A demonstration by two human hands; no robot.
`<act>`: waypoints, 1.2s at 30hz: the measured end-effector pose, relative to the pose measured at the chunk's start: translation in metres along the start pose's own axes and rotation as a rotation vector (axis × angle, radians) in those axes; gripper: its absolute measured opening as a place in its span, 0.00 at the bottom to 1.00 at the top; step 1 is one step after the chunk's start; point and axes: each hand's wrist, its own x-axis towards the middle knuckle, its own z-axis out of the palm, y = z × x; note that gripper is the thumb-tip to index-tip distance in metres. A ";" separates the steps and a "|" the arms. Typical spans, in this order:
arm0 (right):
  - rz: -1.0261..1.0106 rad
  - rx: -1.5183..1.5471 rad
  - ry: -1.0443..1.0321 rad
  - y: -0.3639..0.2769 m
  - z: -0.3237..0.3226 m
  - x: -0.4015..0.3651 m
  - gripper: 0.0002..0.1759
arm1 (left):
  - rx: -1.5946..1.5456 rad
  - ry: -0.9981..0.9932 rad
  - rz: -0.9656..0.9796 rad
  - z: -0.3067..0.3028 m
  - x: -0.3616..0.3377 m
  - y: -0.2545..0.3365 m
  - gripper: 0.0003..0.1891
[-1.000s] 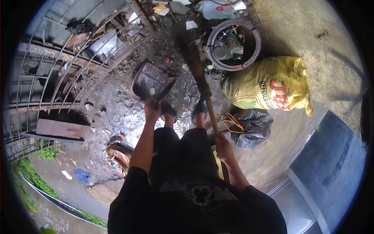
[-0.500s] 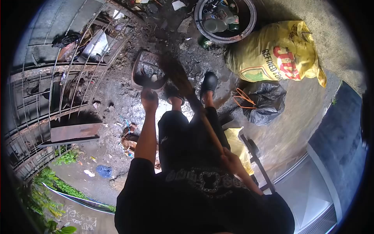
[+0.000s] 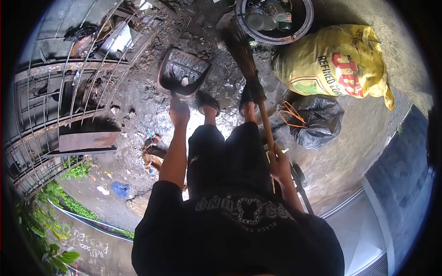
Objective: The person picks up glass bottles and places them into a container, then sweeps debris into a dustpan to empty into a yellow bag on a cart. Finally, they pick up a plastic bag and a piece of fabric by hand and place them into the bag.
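Dustpan (image 3: 182, 73) in left hand (image 3: 179, 112) near gate rails (image 3: 60, 85); broom (image 3: 251, 78) just beside tub (image 3: 276, 41)

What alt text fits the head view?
From above: a person's left hand holds a dark scoop-shaped dustpan and the right hand grips a wooden-handled brown broom over wet, littered ground. A yellow printed sack lies nearby.

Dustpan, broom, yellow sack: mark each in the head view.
dustpan (image 3: 182, 73), head view, middle of the scoop.
broom (image 3: 241, 51), head view, on the bristles.
yellow sack (image 3: 336, 64), head view, on its printed side.
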 end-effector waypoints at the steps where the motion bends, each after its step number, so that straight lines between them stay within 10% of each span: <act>1: -0.001 -0.002 -0.008 -0.005 0.008 0.007 0.20 | 0.042 -0.114 -0.022 -0.002 -0.001 -0.001 0.22; 4: 0.442 0.156 -0.308 0.006 0.034 0.008 0.19 | 0.101 -0.005 -0.014 0.001 -0.006 0.004 0.09; 6: -0.288 -0.088 -0.163 0.066 0.051 -0.009 0.19 | 0.023 0.016 -0.054 0.004 -0.008 0.008 0.09; 13: -0.194 0.023 -0.388 0.066 0.010 -0.063 0.19 | 0.042 0.021 -0.077 -0.001 -0.006 0.002 0.11; 18: 0.285 0.420 -0.308 0.014 -0.022 -0.040 0.24 | -0.002 0.026 -0.121 -0.031 -0.008 -0.003 0.11; 25: 0.204 0.077 -0.349 0.018 0.014 -0.005 0.19 | 0.095 0.006 -0.034 -0.043 -0.025 -0.007 0.08; 27: -0.214 -0.197 -0.181 0.113 0.058 -0.014 0.25 | 0.123 -0.010 0.003 -0.032 -0.019 -0.006 0.09; 36: 0.003 -0.151 -0.503 0.045 0.015 -0.065 0.26 | 0.021 -0.006 -0.088 -0.056 0.005 -0.009 0.15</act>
